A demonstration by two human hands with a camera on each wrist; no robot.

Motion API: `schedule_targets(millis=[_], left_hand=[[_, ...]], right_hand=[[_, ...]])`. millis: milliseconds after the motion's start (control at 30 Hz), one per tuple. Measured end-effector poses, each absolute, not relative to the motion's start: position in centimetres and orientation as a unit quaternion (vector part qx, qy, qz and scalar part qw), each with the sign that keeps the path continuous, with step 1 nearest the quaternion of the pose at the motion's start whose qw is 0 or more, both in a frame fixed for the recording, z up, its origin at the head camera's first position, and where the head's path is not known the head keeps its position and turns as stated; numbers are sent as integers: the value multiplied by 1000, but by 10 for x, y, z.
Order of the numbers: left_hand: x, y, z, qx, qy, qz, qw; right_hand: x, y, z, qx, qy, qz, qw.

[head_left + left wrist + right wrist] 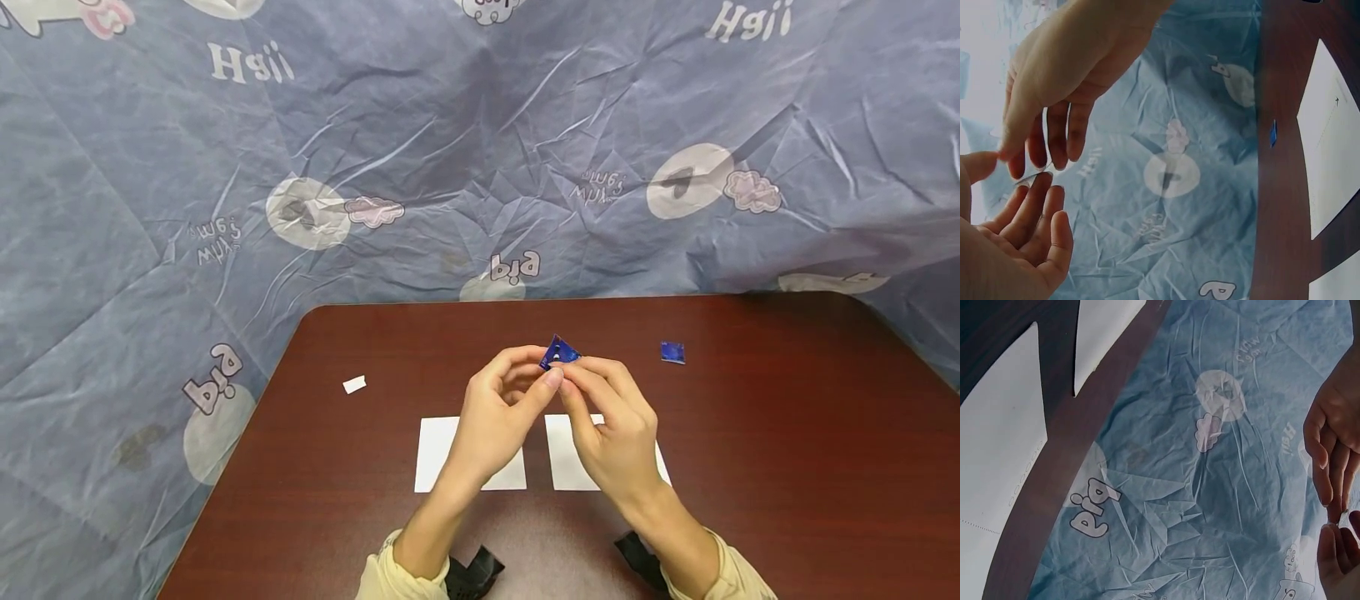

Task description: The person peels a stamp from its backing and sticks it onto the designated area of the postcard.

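Note:
Both hands meet above the table and hold one small blue packet (560, 353), its printed side showing in the head view. My left hand (489, 421) pinches its lower left part, thumb in front and fingers behind. On the lower right edge, the thumb and index finger of my right hand (618, 421) pinch it close to the left thumb. Only a thin sliver of the packet (1026, 179) shows between the hands in the left wrist view. A second blue packet (672, 352) lies flat on the table, to the right of the hands.
Beneath the hands, two white sheets lie side by side, a left sheet (435, 450) and a right sheet (564, 458). A small white piece (355, 384) sits on the left of the brown table (300, 467). Behind it hangs a wrinkled blue printed cloth (480, 167).

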State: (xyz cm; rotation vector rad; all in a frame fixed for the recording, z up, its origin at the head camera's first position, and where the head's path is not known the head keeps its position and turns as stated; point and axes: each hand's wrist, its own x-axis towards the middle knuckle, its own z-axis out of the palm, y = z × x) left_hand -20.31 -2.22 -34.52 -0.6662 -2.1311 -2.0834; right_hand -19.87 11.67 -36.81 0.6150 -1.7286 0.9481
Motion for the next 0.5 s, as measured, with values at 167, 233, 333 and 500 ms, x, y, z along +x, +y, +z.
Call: schedule_targets(millis=[167,233,333,500], left_hand=[[-206,-24,-348,-220,-701,-676,53],[-207,-26,-348,-219,-699,-679,50],[-210,-27,-348,-214,-684,-696,40],[-214,-32,-346,-199,-655,-729,6]], right_hand=[[-200,116,-369,258,-715,401,511],[-201,117,-369,260,-713,404,511],[-202,117,-370,264,-716,401,507],[-204,117,-371,273,-723,404,490]])
